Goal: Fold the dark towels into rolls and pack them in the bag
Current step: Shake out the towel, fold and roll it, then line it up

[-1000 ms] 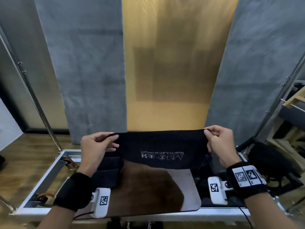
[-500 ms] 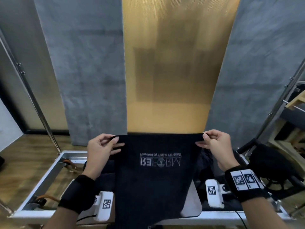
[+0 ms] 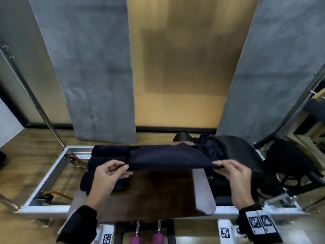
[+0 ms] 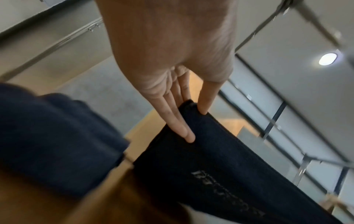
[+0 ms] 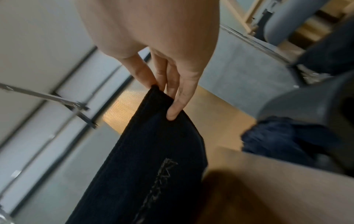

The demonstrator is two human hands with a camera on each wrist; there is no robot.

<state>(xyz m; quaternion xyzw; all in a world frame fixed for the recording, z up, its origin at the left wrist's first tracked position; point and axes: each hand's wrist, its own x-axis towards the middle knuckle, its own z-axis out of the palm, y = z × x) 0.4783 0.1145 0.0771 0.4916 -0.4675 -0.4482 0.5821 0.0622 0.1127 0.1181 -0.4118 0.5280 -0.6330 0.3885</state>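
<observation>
Far left on the worktop (image 3: 158,194), three rolled dark towels (image 3: 107,155) lie stacked side by side, one behind the other, at the left edge of the brown surface. Just in front of them comes the left hand (image 3: 108,175), and it is pinching the near left corner of the dark towel (image 3: 167,157): thumb on one face, fingers (image 4: 182,125) laid long and straight along the other, as the left wrist view shows plainly. The towel stretches flat and level between the two hands, held up off the worktop, its far edge reaching back toward the wall. Pale lettering (image 4: 226,195) shows on its underside in both wrist views, too blurred to read. Across to the right hand (image 3: 235,176), pinching the near right corner the same way, thumb against fingers (image 5: 178,104) with the hem caught between. Behind that hand, a crumpled heap of dark cloth (image 3: 211,148) sits on a curved black pad (image 3: 242,155). Further right, beyond the metal frame (image 3: 52,175), a black bag (image 3: 288,164) rests apart from the held towel. Both wrists wear black bands, the right one carrying square printed markers (image 3: 260,222). Grey panels and an amber one stand along the wall behind.
</observation>
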